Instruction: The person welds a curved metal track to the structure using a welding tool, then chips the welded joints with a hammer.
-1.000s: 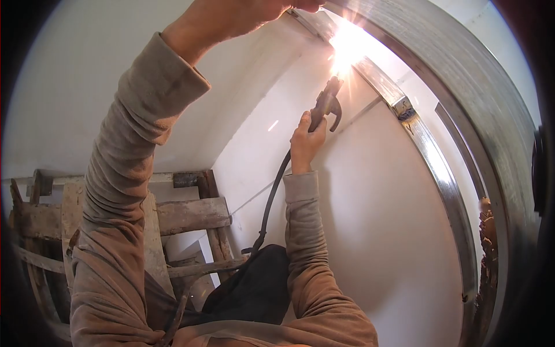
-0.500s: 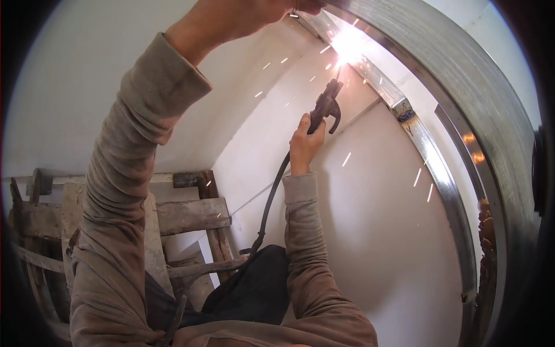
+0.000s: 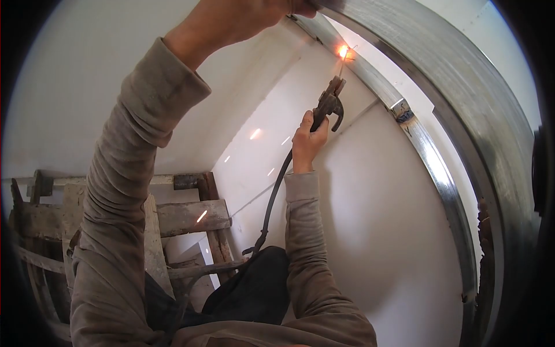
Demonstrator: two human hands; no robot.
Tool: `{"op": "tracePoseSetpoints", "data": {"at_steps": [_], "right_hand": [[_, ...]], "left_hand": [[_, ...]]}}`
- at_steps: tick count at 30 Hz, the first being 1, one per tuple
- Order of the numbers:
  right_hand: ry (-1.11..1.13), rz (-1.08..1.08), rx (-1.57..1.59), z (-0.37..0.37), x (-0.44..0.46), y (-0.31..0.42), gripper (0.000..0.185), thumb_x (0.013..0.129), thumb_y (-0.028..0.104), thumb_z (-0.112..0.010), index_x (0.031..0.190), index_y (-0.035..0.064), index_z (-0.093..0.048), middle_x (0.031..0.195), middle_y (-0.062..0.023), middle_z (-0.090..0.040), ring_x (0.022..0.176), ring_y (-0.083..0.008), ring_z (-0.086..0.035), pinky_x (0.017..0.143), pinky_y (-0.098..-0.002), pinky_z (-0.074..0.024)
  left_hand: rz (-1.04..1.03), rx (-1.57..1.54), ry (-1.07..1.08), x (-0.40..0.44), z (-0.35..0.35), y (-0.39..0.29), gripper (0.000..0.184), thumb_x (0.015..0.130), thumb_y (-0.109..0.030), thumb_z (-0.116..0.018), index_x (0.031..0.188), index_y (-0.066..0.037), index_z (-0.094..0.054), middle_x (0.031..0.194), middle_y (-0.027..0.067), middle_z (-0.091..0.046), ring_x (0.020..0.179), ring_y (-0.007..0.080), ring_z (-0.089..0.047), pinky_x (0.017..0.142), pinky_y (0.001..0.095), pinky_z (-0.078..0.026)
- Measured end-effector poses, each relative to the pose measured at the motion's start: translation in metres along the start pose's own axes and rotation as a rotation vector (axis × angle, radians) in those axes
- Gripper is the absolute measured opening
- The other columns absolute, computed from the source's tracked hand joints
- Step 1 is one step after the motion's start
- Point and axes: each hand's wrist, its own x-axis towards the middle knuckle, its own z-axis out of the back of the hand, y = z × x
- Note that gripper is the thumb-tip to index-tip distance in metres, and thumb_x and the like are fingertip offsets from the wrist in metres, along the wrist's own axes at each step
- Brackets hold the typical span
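Note:
My right hand [image 3: 308, 144] is wrapped round the handle of a dark welding electrode holder [image 3: 328, 104]. A thin electrode [image 3: 344, 68] sticks up from its jaws, and an orange glow [image 3: 344, 51] burns at its tip against the far steel bar [image 3: 370, 75]. From the holder a black cable [image 3: 273, 202] runs down past my knee. High in the view, my left hand [image 3: 243, 23] has its fingers curled against the end of the near steel beam [image 3: 428, 52]; the top edge cuts off part of this hand.
A dark burnt weld mark [image 3: 404, 115] shows on the far bar. Down at the left stands rough wooden scaffolding [image 3: 191, 217]. My bent leg [image 3: 248, 289] is beside it. White walls [image 3: 381, 191] surround the work, and several sparks fly in front of them.
The bright white arc has shrunk to a small orange glow, and the sparks have thinned. My right hand and the holder have shifted very slightly; my left hand stays by the beam.

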Motion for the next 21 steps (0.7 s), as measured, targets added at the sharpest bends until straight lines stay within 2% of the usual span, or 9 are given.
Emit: {"op": "tracePoseSetpoints", "data": {"at_steps": [5,8,11,14,15,17,20,21], "right_hand": [[0.002,-0.012,0.012,0.000,0.001,0.002,0.027,0.100,0.022,-0.059,0.111,-0.0018,-0.056,0.074,-0.0008,-0.054,0.048,-0.0070,-0.046,0.040,-0.0248,-0.0363],[0.006,-0.023,0.009,0.001,0.002,-0.001,0.026,0.100,0.022,-0.059,0.110,-0.0014,-0.056,0.073,-0.0008,-0.053,0.047,-0.0071,-0.046,0.039,-0.0249,-0.0360],[-0.001,-0.025,0.006,0.001,0.002,-0.002,0.025,0.100,0.022,-0.059,0.110,-0.0012,-0.056,0.072,-0.0006,-0.053,0.046,-0.0072,-0.046,0.039,-0.0250,-0.0358],[-0.006,-0.024,0.003,0.001,0.001,0.006,0.024,0.100,0.021,-0.058,0.109,-0.0009,-0.056,0.072,-0.0005,-0.053,0.046,-0.0073,-0.045,0.039,-0.0252,-0.0359],[-0.006,-0.025,0.003,0.001,0.001,0.010,0.023,0.100,0.020,-0.058,0.109,-0.0009,-0.056,0.072,-0.0006,-0.053,0.045,-0.0073,-0.045,0.039,-0.0252,-0.0361],[0.007,-0.181,-0.030,0.004,-0.001,0.023,0.025,0.098,0.021,-0.061,0.101,-0.0035,-0.058,0.078,-0.0067,-0.062,0.067,-0.0156,-0.056,0.065,-0.0323,-0.0477],[-0.010,-0.165,-0.032,0.004,-0.001,0.020,0.023,0.098,0.021,-0.061,0.097,-0.0022,-0.057,0.075,-0.0058,-0.061,0.065,-0.0150,-0.055,0.063,-0.0320,-0.0473],[-0.013,-0.172,-0.034,0.004,-0.001,0.021,0.023,0.098,0.020,-0.061,0.097,-0.0021,-0.057,0.075,-0.0057,-0.061,0.065,-0.0149,-0.055,0.063,-0.0319,-0.0473]], "left_hand": [[0.045,-0.059,-0.008,0.000,0.000,0.006,0.057,0.079,0.003,-0.075,0.133,-0.008,-0.061,0.112,0.0082,-0.070,0.100,0.0220,-0.065,0.096,0.0344,-0.056],[-0.061,-0.004,-0.023,0.000,-0.002,0.008,0.057,0.079,0.003,-0.075,0.133,-0.008,-0.061,0.113,0.0076,-0.071,0.100,0.0213,-0.065,0.097,0.0339,-0.056],[-0.054,-0.052,-0.017,0.002,-0.004,0.009,0.057,0.080,0.002,-0.075,0.134,-0.009,-0.061,0.113,0.0071,-0.071,0.101,0.0210,-0.066,0.099,0.0342,-0.055],[-0.117,-0.002,-0.022,0.006,-0.003,0.005,0.057,0.080,0.003,-0.074,0.134,-0.010,-0.061,0.113,0.0072,-0.071,0.099,0.0203,-0.067,0.094,0.0323,-0.057],[-0.065,-0.020,-0.004,0.007,-0.001,0.001,0.057,0.080,0.003,-0.074,0.134,-0.010,-0.061,0.113,0.0073,-0.071,0.098,0.0198,-0.067,0.092,0.0313,-0.058],[0.041,-0.057,0.033,0.006,0.001,-0.009,0.057,0.081,0.003,-0.074,0.134,-0.010,-0.060,0.113,0.0075,-0.071,0.096,0.0189,-0.067,0.087,0.0292,-0.060],[0.045,-0.045,0.022,0.005,-0.001,-0.010,0.057,0.081,0.004,-0.073,0.135,-0.009,-0.060,0.115,0.0082,-0.070,0.095,0.0180,-0.068,0.082,0.0266,-0.062],[-0.012,-0.060,-0.022,0.009,-0.004,-0.005,0.057,0.081,0.004,-0.073,0.135,-0.009,-0.060,0.116,0.0088,-0.069,0.095,0.0181,-0.068,0.083,0.0268,-0.062]]}}
